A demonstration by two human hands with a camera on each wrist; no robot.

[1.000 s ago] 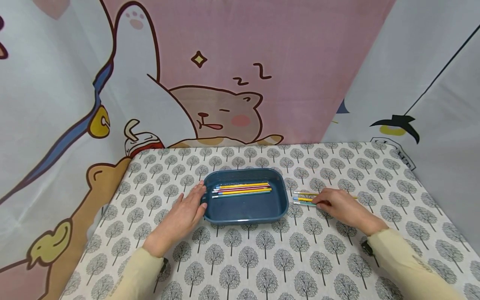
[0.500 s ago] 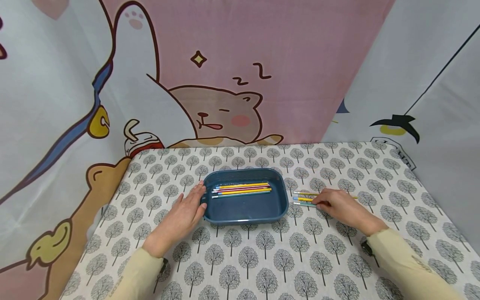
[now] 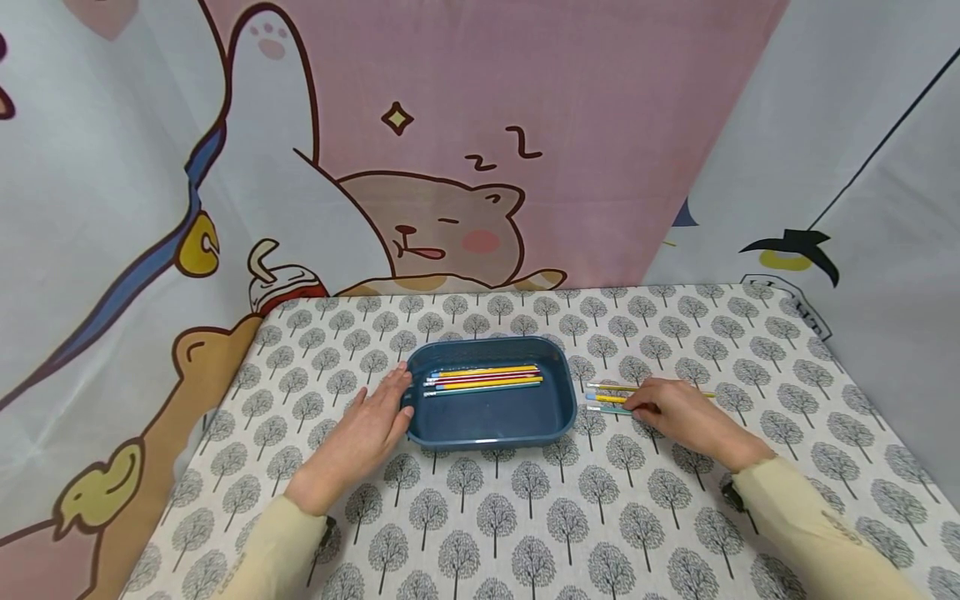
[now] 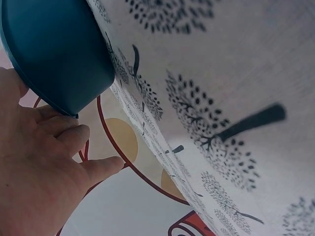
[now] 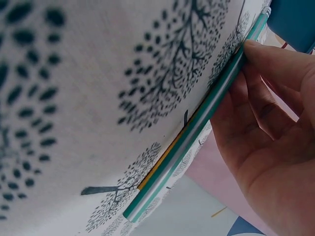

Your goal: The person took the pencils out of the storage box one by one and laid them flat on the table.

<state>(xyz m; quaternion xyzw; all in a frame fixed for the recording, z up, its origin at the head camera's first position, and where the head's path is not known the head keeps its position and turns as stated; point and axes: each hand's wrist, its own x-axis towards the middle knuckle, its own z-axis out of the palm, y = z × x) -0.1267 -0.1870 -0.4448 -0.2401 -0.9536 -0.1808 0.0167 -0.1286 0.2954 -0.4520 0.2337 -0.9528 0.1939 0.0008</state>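
Note:
A dark blue plastic tub (image 3: 498, 422) stands mid-table, with several yellow, dark red and teal pencils (image 3: 483, 382) lying side by side in it. My left hand (image 3: 360, 435) rests against the tub's left end, fingers straight along its wall and rim. In the left wrist view those fingers (image 4: 74, 139) touch the tub's edge (image 4: 64, 54). To the right of the tub, my right hand (image 3: 684, 417) pinches a green-and-silver striped pencil (image 5: 192, 125) between thumb and fingers near its eraser end. Two yellow pencils (image 3: 604, 398) lie beside it, partly hidden under that hand.
The table is covered by a white cloth (image 3: 532, 533) printed with grey trees. A cartoon-printed curtain (image 3: 600, 167) hangs behind and at both sides. The tub's right end stands just left of the loose pencils.
The eraser end of the green pencil has shifted slightly toward me, away from the yellow pencil beside it. Both hands and the tub have hardly moved.

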